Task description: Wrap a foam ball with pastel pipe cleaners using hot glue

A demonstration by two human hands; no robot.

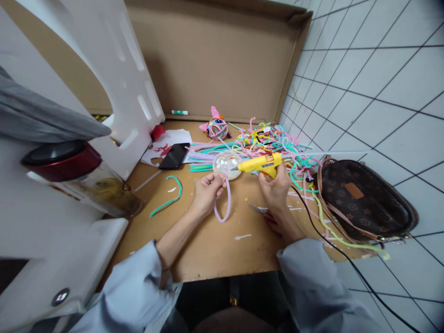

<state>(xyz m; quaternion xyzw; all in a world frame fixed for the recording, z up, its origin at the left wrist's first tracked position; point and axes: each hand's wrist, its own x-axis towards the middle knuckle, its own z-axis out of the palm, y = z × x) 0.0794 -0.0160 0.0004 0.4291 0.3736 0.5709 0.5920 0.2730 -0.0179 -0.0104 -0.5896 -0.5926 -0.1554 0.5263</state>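
Observation:
My left hand (208, 192) pinches a lilac pipe cleaner (228, 208), which hangs in a loop below the fingers. Wrapped round the handle of a yellow glue gun (258, 163) is my right hand (276, 187). The gun's nozzle points left, close to the pinched end of the pipe cleaner; whether they touch I cannot tell. Just behind the left fingertips sits a clear, shiny round ball (226, 162), partly covered by the gun tip. Scissors (258, 209) lie under the right hand, their handles mostly hidden by the wrist.
Many coloured pipe cleaners (274, 138) are heaped behind the gun. A pink-eared figure (215, 127), a phone (174, 156) and a green pipe cleaner (178, 189) lie around. A glass bottle (100, 185) stands left, a brown bag (367, 199) right. A black cord (322, 236) trails rightward.

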